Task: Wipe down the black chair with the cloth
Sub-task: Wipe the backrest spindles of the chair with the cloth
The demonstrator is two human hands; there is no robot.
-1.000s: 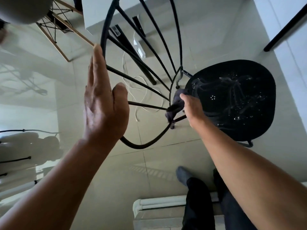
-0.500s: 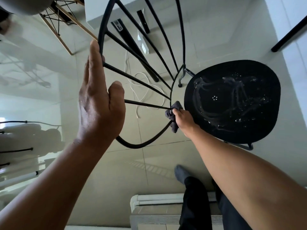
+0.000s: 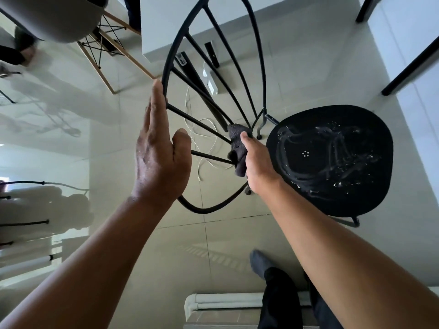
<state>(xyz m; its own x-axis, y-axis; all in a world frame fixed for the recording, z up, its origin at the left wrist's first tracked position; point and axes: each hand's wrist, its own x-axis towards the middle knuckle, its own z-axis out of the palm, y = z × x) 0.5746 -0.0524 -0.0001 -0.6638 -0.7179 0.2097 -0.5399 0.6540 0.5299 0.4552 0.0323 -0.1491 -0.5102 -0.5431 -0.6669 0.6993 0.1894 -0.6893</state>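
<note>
Head view: spokes of the black metal chair (image 3: 329, 160) being wiped, seat already streaked wet.

The dark grey cloth (image 3: 238, 148) is clamped in the right hand (image 3: 257, 166) where the spokes converge; the outer hoop is steadied by the flat left hand (image 3: 161, 153), fingers straight and together. Beyond the fingertips, a white cable (image 3: 202, 148) is seen on glossy pale floor tiles (image 3: 225, 245); remaining spokes appear undone.

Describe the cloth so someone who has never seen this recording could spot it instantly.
Find the black chair with the wet round seat. Where its backrest spokes converge beside the seat, the right hand grips the cloth. It is dark grey, soft and bunched, unlike the thin rigid black rods around it.
</note>
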